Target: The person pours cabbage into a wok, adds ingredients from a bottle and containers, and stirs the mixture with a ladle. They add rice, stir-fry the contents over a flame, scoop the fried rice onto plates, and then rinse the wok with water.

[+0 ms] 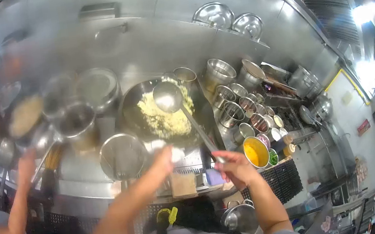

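Note:
A long-handled metal ladle (168, 97) has its bowl over the food in a dark wok (132, 115). My right hand (235, 166) is closed round the far end of the ladle's handle. Pale yellow and white bits, like fried rice or egg, are spread across the wok as loose food (167, 124). At the wok's near edge, my left hand (164, 161) is closed on a white cloth (177, 155), somewhat blurred by motion. Whether that hand also grips the wok's rim or handle is hidden.
A round wire strainer (123, 157) rests left of the wok. To the right stand several seasoning tins and a metal pot of yellow liquid (255, 152). Folded cloths (183, 185) lie on the front edge. A co-worker's arm (18, 208) works at another wok (27, 118) on the left.

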A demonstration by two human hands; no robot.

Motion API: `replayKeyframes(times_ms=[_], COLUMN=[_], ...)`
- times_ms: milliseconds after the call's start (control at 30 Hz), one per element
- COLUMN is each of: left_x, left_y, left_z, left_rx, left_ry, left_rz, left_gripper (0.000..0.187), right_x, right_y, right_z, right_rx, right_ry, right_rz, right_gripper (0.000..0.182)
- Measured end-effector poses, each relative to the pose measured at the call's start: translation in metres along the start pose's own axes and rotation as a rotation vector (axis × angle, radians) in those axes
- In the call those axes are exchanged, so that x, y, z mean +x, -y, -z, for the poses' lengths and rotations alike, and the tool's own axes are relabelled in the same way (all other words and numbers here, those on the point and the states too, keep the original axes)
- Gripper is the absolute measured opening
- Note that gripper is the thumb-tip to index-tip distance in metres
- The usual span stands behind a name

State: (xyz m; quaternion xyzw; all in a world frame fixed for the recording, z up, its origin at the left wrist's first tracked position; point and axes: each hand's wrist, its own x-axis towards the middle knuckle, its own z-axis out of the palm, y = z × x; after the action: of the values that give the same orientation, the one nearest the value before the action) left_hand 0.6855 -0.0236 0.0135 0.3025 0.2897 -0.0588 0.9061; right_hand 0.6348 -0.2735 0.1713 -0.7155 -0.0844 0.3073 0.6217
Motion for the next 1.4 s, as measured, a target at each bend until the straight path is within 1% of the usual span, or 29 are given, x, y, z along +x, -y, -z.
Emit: replayKeyframes(times_ms=[33, 67, 100, 167, 200, 233, 300, 333, 400, 433, 467, 500, 567, 633, 667, 700, 733, 833, 867, 967, 1033, 1067, 1100, 1167, 1233, 1300, 1333, 1367, 1400], left_x=[0.001, 0.009, 0.024, 0.037, 0.044, 0.049, 0.053, 0.053, 0.055, 0.055, 0.055, 0.054, 0.054, 0.055, 0.049, 0.053, 0.059, 0.054, 0.048, 0.046, 0.068, 0.083, 0.088, 0.08, 0.03, -0.017, -0.054, -0.065, -0.07], left_y=[-0.017, -0.018, -0.022, -0.024, -0.02, -0.021, -0.017, -0.015, -0.02, -0.02, -0.018, -0.016, -0.017, -0.01, -0.013, -0.015, -0.014, -0.011, -0.015, -0.014, -0.017, -0.016, -0.007, -0.004, 0.002, 0.007, 0.004, 0.005, -0.001], left_z=[-0.014, -0.014, -0.014, -0.014, -0.014, -0.016, -0.012, -0.01, -0.012, -0.014, -0.014, -0.014, -0.013, -0.011, -0.017, -0.016, -0.014, -0.016, -0.021, -0.019, -0.018, -0.015, -0.013, -0.015, -0.034, -0.048, -0.059, -0.05, -0.056], left_rx=[0.037, 0.06, 0.079, 0.126, 0.123, 0.126, 0.109, 0.102, 0.122, 0.127, 0.122, 0.119, 0.106, 0.096, 0.102, 0.126, 0.097, 0.076, 0.081, 0.049, 0.044, 0.044, 0.051, 0.058, -0.066, -0.139, -0.053, 0.016, -0.023], left_ry=[-0.023, -0.022, -0.019, -0.015, -0.066, -0.114, -0.058, -0.032, -0.048, -0.059, -0.052, -0.05, -0.047, -0.043, -0.14, -0.102, -0.107, -0.108, -0.123, -0.112, -0.119, -0.145, -0.174, -0.146, -0.232, -0.142, -0.188, -0.067, -0.05], left_rz=[-0.056, -0.047, -0.046, -0.082, -0.069, -0.056, -0.037, -0.024, 0.039, 0.071, 0.053, 0.036, 0.002, -0.007, -0.045, -0.048, -0.049, -0.001, 0.02, -0.014, -0.056, -0.054, -0.038, -0.132, -0.177, -0.026, -0.082, -0.041, 0.013], left_gripper=[0.021, 0.021, 0.021, 0.022, 0.022, 0.022, 0.022, 0.022, 0.023, 0.023, 0.023, 0.023, 0.022, 0.021, 0.02, 0.02, 0.019, 0.019, 0.017, 0.024, 0.018, 0.015, 0.013, 0.016, 0.021, 0.025, 0.023, 0.022, 0.021], right_x=[0.006, 0.012, 0.021, 0.029, 0.036, 0.051, 0.086, 0.096, 0.138, 0.162, 0.191, 0.216, 0.248, 0.232, 0.217, 0.208, 0.212, 0.303, 0.319, 0.253, 0.279, 0.288, 0.294, 0.31, 0.29, 0.24, 0.204, 0.167, 0.141], right_y=[0.016, 0.03, 0.031, 0.063, 0.068, 0.069, 0.06, 0.059, 0.067, 0.073, 0.076, 0.083, 0.133, 0.192, 0.21, 0.217, 0.209, 0.154, 0.158, 0.227, 0.224, 0.212, 0.193, 0.169, 0.18, 0.211, 0.229, 0.238, 0.246], right_z=[0.0, 0.0, 0.004, -0.019, -0.024, -0.016, 0.011, 0.008, -0.005, -0.008, -0.003, -0.001, -0.013, -0.038, -0.043, -0.04, -0.027, -0.012, -0.005, -0.006, 0.047, 0.053, 0.052, 0.035, 0.033, 0.031, 0.027, 0.02, 0.011], right_rx=[0.153, 0.299, 0.407, 0.53, 0.528, 0.465, 0.342, -0.031, 0.151, 0.248, 0.383, 0.522, 0.36, 0.285, 0.314, 0.336, 0.328, 0.309, 0.269, 0.077, 0.344, 0.42, 0.44, 0.517, 0.434, 0.401, 0.368, 0.329, 0.374], right_ry=[0.067, 0.139, 0.243, 0.278, 0.237, 0.129, -0.099, -0.388, -0.567, -0.651, -0.504, -0.356, -0.415, -0.558, -0.49, -0.42, -0.36, -0.427, -0.388, -0.593, -0.53, -0.609, -0.613, -0.625, -0.457, -0.389, -0.405, -0.42, -0.359], right_rz=[0.032, 0.065, 0.153, 0.407, 0.5, 0.516, 0.543, 0.685, 0.862, 0.942, 0.967, 0.98, 0.899, 0.882, 0.952, 1.021, 1.056, 0.824, 0.818, 0.681, 0.97, 0.927, 0.855, 0.727, 0.612, 0.703, 0.803, 0.896, 0.919], right_gripper=[0.048, 0.051, 0.06, 0.066, 0.067, 0.066, 0.062, 0.037, 0.02, 0.018, 0.017, 0.017, 0.023, 0.024, 0.023, 0.022, 0.019, 0.02, 0.018, 0.015, 0.012, 0.012, 0.012, 0.012, 0.014, 0.017, 0.02, 0.023, 0.025])
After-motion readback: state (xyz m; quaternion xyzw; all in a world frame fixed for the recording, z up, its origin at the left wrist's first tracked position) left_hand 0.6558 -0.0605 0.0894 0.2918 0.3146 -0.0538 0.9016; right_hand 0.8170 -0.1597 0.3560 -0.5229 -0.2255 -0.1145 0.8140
